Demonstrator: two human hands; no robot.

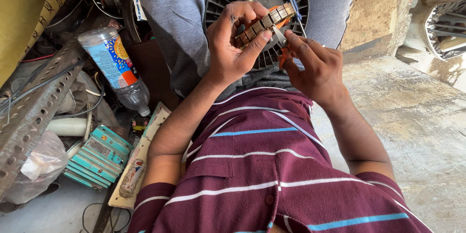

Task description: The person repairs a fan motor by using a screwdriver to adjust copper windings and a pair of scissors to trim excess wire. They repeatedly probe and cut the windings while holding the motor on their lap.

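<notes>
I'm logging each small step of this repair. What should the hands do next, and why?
Probably ease the blade tip along the segmented brown block: the left hand pinches the block and the right hand sets the tool against its lower edge.

Bright, even daylight fills the scene, strongest on the pale concrete floor (412,116) to the right of the striped maroon shirt (272,174), where it nearly washes out. Left of the shirt, the clutter sits in softer shade. Focus is sharp throughout, with wide-angle stretching toward the frame edges.
</notes>
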